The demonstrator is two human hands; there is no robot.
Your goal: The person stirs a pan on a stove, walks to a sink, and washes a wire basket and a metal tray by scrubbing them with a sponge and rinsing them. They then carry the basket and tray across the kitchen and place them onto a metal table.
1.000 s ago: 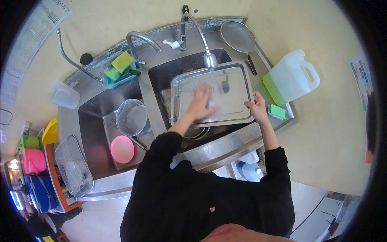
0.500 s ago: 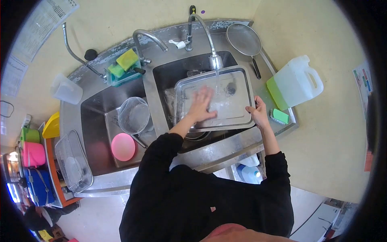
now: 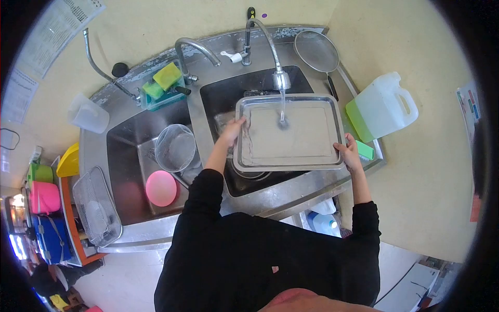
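A rectangular metal tray [image 3: 306,143] is held over the right sink basin [image 3: 218,104], its inside facing up. My left hand [image 3: 232,131] grips its left rim, and my right hand [image 3: 350,152] grips the right rim with the thumb on top. Water runs from the flexible faucet [image 3: 281,79] onto the upper middle of the tray. Beneath the tray, a round metal item [image 3: 248,174] shows in part in the basin. Close to my right hand lies a green brush [image 3: 366,151].
The left basin [image 3: 122,156] holds a clear round container [image 3: 175,148] and a pink bowl [image 3: 161,188]. Around the sinks are a jug of green liquid [image 3: 382,106], a strainer [image 3: 317,51], sponges [image 3: 167,76], a plastic pitcher [image 3: 88,113] and a wire basket [image 3: 97,208].
My left hand has moved from the tray's inner surface to its left rim. The tray has shifted right and slightly down, with my right hand still holding it.
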